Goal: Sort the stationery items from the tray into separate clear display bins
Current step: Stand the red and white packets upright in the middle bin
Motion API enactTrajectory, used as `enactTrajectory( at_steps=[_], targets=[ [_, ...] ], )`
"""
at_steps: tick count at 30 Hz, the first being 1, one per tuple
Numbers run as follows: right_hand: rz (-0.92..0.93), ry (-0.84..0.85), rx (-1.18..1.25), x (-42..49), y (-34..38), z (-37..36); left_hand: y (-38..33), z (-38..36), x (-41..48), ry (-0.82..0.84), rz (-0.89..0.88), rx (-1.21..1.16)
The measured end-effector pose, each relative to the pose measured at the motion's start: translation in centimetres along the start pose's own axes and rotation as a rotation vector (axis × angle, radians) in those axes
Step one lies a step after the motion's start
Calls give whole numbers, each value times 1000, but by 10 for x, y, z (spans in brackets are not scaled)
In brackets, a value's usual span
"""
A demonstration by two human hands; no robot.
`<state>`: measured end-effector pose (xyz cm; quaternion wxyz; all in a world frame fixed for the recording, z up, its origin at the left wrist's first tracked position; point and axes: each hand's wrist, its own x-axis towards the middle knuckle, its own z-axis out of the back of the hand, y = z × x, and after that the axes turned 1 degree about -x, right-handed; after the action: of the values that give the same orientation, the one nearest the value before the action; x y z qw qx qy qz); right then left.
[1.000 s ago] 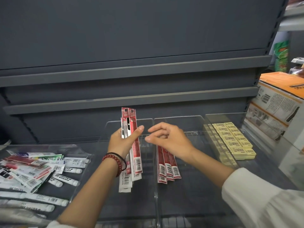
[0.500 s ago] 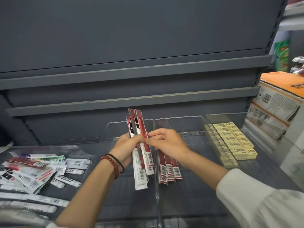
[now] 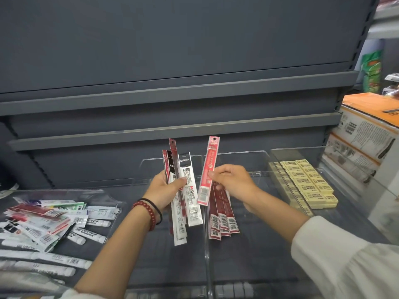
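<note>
STATIONERY SORTING: A person's left hand (image 3: 164, 192) holds a fanned bundle of white and dark-red packets (image 3: 186, 190) upright over the left clear bin (image 3: 151, 255), its grip curled round them. The right hand (image 3: 234, 184) has its grip pinching a single red packet (image 3: 208, 171) above the middle bin (image 3: 254, 251), where three matching red packets (image 3: 222, 219) lie flat. Mixed stationery (image 3: 43, 221) fills the tray (image 3: 90, 190) at left; yellow erasers (image 3: 308, 182) sit in the right bin (image 3: 298, 154).

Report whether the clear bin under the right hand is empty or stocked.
Stocked: several dark red packets lie flat in the middle bin, below the right hand, which pinches a lighter red packet.
</note>
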<state>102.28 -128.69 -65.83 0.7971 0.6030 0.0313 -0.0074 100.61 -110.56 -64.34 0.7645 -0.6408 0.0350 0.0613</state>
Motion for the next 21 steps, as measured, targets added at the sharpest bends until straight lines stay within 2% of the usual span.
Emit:
enactTrajectory(
  at_steps=[3,9,12,15,21],
  targets=[
    [-44,-84,-162,5,-10,11,1,3,1,-61,-20,26],
    [-178,93,-477,3,-38,12,2,2,2,-80,-40,6],
    [-163,85,-597,2,-44,9,0,0,2,-106,-86,-27],
    [-125,19,-513,4,-40,16,-2,0,4,-152,-104,-92],
    [187,41,-116,-9,-5,17,-13,4,2,-208,-90,-219]
  ],
)
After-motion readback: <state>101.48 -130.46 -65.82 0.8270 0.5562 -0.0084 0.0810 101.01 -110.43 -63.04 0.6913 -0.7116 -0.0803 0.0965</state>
